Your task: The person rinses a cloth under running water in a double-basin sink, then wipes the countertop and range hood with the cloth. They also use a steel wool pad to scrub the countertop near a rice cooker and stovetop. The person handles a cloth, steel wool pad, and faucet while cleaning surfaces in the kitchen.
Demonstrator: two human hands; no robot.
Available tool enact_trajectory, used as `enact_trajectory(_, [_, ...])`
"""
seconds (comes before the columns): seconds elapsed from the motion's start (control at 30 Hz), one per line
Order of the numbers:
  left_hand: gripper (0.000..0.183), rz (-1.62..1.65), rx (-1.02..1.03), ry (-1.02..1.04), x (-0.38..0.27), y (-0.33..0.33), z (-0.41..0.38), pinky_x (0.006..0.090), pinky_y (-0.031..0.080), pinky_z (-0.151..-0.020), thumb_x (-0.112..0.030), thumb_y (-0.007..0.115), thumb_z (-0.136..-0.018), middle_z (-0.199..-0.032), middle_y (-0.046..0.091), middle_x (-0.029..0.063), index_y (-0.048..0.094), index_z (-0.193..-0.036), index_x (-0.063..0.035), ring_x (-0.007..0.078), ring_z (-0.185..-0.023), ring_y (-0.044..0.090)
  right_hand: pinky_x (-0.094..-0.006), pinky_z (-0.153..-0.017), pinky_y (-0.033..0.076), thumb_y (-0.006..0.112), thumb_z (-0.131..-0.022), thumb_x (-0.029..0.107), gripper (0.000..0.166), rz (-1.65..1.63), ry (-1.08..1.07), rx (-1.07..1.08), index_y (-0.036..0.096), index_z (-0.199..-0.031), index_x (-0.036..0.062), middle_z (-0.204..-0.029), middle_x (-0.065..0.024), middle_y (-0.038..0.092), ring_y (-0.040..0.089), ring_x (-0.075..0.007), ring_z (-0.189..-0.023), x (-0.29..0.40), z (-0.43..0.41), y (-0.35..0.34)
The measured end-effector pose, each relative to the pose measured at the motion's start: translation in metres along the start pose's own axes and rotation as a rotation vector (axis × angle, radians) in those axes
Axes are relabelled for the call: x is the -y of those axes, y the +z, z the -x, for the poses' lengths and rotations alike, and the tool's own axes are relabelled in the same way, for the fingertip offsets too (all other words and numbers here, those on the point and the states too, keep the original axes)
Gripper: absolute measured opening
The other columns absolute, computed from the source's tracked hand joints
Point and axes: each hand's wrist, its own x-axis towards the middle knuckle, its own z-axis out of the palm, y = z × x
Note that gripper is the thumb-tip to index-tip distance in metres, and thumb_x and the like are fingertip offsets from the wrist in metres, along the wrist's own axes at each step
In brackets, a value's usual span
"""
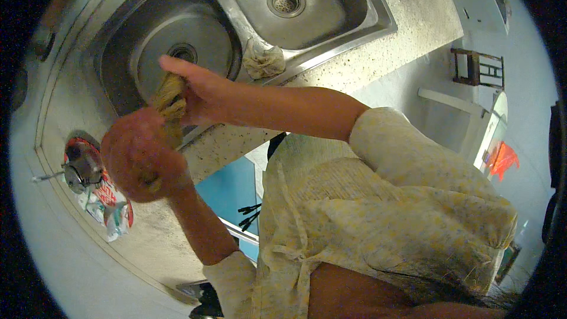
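Observation:
A twisted tan cloth [170, 93] stretches between my two hands, over the near edge of the round steel sink basin [119, 53]. My left hand [144, 155] is closed around its lower end, and a bit of cloth pokes out between the fingers. At the upper end, my right hand [199, 93] grips the cloth with the thumb extended over the basin. The left hand is slightly blurred. A second crumpled beige cloth [264, 60] lies on the sink rim between the two basins.
The square basin [305, 22] with its drain is at the top. On the speckled countertop [230, 146], left of my hands, stand a metal pot or lid [82, 173] and a printed plastic bag [108, 204]. Blue cabinet fronts [230, 186] are below. A dark wooden chair [476, 68] stands at right.

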Motion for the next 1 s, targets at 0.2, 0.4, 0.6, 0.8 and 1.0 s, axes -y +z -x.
enact_trajectory(0.2, [0.030,0.255,-0.416,-0.855,0.018,-0.006,0.019,0.0338,0.044,-0.064,-0.038,0.052,-0.077,-0.076,0.056,0.0041,0.046,-0.079,-0.0088,0.0190,-0.071,0.054,-0.0375,-0.066,0.048,0.063,-0.066,0.011,0.026,0.594,-0.677,0.103,0.049,-0.085,0.0015,-0.073,-0.0095,0.057,0.058,-0.0224,-0.077,0.004,-0.009,0.031])
enact_trajectory(0.4, [0.030,1.445,-0.381,-1.658,0.053,0.011,0.022,0.0308,0.040,-0.061,-0.038,0.046,-0.080,-0.076,0.048,0.0026,0.048,-0.088,-0.0091,0.0160,-0.064,0.046,-0.0378,-0.056,0.043,0.058,-0.067,0.026,0.017,1.695,-1.221,-0.114,0.054,-0.068,0.0098,-0.069,-0.0073,0.054,0.053,-0.0273,-0.060,-0.032,0.031,0.054])
enact_trajectory(0.6, [0.023,1.672,-0.254,-1.758,0.050,-0.002,0.024,0.0264,0.034,-0.051,-0.029,0.042,-0.084,-0.065,0.038,-0.0013,0.048,-0.097,-0.0112,0.0106,-0.053,0.035,-0.0384,-0.047,0.038,0.050,-0.072,0.029,0.018,1.484,-1.833,0.964,0.053,-0.062,0.0148,-0.062,-0.0041,0.051,0.049,-0.0209,-0.049,-0.059,-0.011,0.026])
enact_trajectory(0.8, [0.019,1.411,0.028,-1.681,0.016,0.017,-0.020,0.0259,0.032,-0.044,-0.023,0.042,-0.085,-0.061,0.036,-0.0010,0.047,-0.099,-0.0107,0.0096,-0.048,0.033,-0.0338,-0.043,0.037,0.051,-0.067,0.024,0.014,1.734,-1.461,1.391,0.051,-0.055,0.0160,-0.056,0.0009,0.050,0.051,-0.0165,-0.050,-0.028,0.014,0.036])
enact_trajectory(1.0, [0.018,1.495,0.251,-1.567,0.037,0.027,0.000,0.0276,0.034,-0.043,-0.020,0.046,-0.082,-0.060,0.038,0.0017,0.046,-0.095,-0.0079,0.0116,-0.044,0.035,-0.0327,-0.045,0.041,0.052,-0.064,0.022,0.013,2.161,-1.232,1.488,0.053,-0.052,0.0161,-0.058,0.0016,0.054,0.055,-0.0172,-0.055,-0.018,0.001,0.006])
